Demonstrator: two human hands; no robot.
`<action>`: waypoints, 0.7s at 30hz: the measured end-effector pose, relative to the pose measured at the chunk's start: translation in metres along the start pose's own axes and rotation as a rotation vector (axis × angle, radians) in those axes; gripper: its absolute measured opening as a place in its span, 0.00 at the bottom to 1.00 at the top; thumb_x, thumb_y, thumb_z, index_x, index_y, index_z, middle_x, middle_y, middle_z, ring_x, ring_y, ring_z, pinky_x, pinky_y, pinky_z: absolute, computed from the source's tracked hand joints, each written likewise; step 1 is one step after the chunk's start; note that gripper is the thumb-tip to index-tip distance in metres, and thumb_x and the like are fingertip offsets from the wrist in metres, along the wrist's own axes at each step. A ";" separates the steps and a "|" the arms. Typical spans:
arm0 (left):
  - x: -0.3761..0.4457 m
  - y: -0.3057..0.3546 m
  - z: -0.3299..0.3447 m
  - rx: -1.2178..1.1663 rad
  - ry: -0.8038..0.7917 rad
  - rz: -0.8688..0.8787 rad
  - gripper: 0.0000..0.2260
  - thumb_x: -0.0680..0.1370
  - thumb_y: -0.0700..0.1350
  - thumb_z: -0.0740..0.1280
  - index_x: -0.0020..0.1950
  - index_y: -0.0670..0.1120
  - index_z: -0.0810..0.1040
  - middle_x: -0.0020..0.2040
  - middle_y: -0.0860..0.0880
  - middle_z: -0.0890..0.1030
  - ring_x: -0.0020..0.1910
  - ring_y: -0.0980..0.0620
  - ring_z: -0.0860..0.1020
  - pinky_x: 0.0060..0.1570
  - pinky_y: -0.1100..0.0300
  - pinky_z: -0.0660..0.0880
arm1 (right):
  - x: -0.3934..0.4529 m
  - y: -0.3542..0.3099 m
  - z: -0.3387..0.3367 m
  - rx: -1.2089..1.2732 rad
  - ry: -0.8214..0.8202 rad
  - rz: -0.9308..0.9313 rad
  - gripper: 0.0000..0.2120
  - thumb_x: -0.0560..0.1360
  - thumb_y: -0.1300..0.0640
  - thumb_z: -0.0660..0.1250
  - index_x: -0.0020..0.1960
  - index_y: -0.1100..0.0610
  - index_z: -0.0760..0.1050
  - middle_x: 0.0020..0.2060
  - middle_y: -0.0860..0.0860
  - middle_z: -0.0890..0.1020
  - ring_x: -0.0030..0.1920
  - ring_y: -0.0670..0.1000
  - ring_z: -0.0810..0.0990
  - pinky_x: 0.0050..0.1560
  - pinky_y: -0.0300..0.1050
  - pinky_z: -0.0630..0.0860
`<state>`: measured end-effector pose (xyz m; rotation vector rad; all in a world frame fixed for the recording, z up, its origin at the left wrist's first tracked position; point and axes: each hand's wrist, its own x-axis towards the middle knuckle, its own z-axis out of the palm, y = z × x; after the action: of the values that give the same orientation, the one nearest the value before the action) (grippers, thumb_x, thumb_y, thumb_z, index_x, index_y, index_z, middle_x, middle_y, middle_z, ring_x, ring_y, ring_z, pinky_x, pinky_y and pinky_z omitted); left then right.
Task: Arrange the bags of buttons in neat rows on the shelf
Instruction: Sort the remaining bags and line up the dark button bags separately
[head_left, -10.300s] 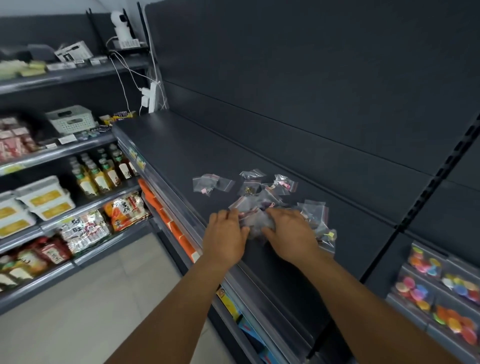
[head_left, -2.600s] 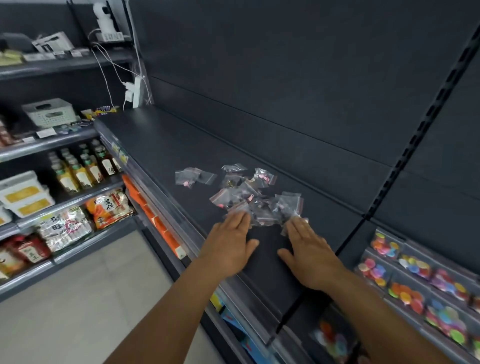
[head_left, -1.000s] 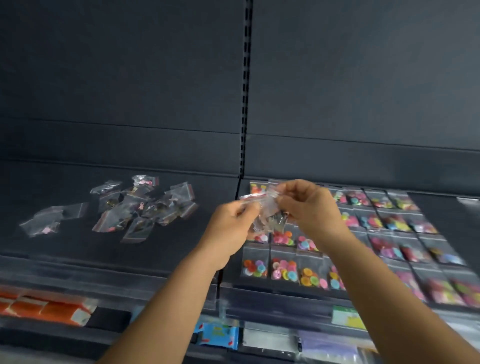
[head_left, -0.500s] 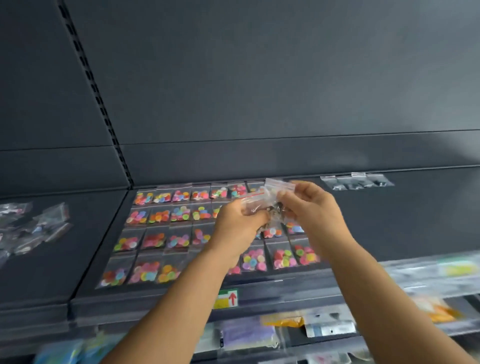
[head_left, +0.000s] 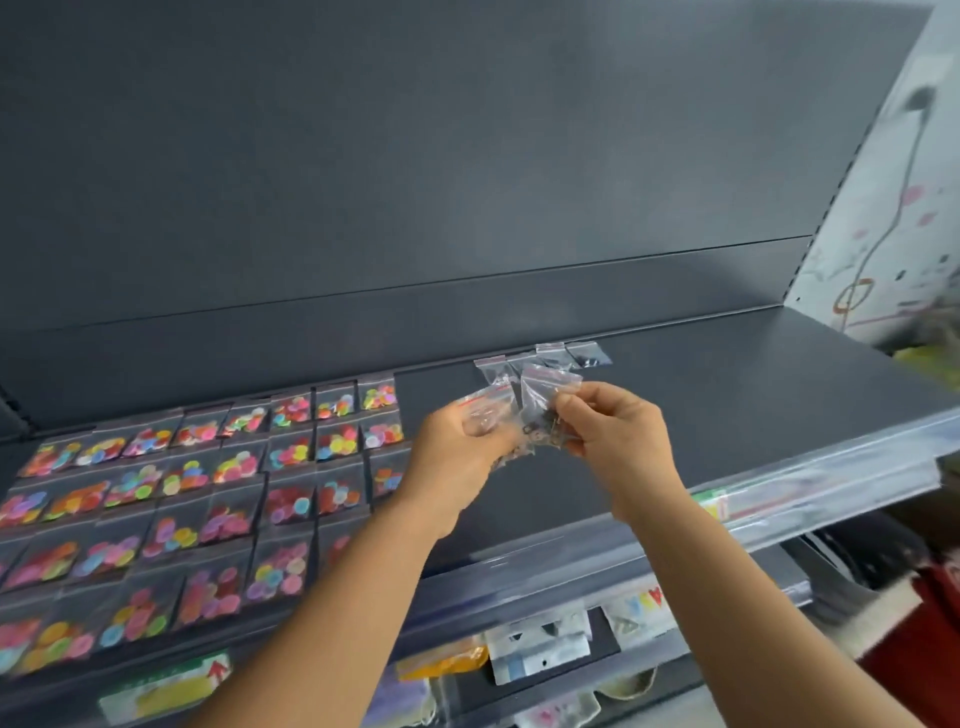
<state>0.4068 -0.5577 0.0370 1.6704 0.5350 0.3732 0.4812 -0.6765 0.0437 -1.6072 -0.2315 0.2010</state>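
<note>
Both hands are raised together above the dark shelf (head_left: 727, 395), sharing a small bunch of clear bags (head_left: 511, 415). The left hand (head_left: 457, 457) has its fingers curled round the lower part of the bunch, one bag with a red strip along its top poking out above the knuckles. The right hand (head_left: 613, 436) pinches a single bag (head_left: 545, 387) between thumb and fingertips, just beside the left hand's bunch and touching it (the contents look like small dark buttons, though they are too blurred to be sure).

Behind the hands, at the rear of the shelf against the back panel, a short row of clear bags (head_left: 545, 356) lies flat, edge to edge. To the left, the same shelf carries a grid of bags of bright buttons (head_left: 208, 499), pink, yellow, orange and blue, set in straight rows from back to front.

Along the shelf's front runs a clear price rail (head_left: 831, 483). Below it, a lower shelf holds packets (head_left: 540, 649), too blurred to identify. At the far right stands a pale wall with drawings (head_left: 893, 208).
</note>
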 end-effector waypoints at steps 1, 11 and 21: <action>0.006 0.002 0.005 -0.008 -0.012 0.006 0.10 0.73 0.42 0.71 0.54 0.48 0.80 0.46 0.53 0.84 0.39 0.57 0.79 0.38 0.66 0.73 | 0.006 0.001 -0.005 0.005 0.017 0.001 0.11 0.73 0.60 0.69 0.32 0.53 0.81 0.28 0.52 0.78 0.32 0.50 0.72 0.38 0.47 0.73; 0.080 0.015 0.042 -0.005 -0.205 0.050 0.04 0.71 0.42 0.69 0.44 0.46 0.83 0.36 0.49 0.81 0.32 0.53 0.73 0.37 0.58 0.70 | 0.065 -0.001 -0.023 -0.140 0.068 -0.082 0.07 0.72 0.61 0.69 0.36 0.57 0.81 0.26 0.49 0.76 0.29 0.48 0.69 0.32 0.41 0.68; 0.124 0.010 0.062 -0.037 -0.196 0.020 0.06 0.70 0.39 0.68 0.43 0.48 0.82 0.35 0.56 0.82 0.32 0.59 0.75 0.32 0.68 0.72 | 0.118 0.018 -0.033 -0.049 0.012 0.064 0.06 0.73 0.58 0.69 0.41 0.61 0.81 0.28 0.52 0.77 0.33 0.50 0.73 0.39 0.47 0.74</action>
<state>0.5452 -0.5433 0.0294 1.6567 0.3638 0.2287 0.6041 -0.6767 0.0287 -1.6652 -0.1773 0.2363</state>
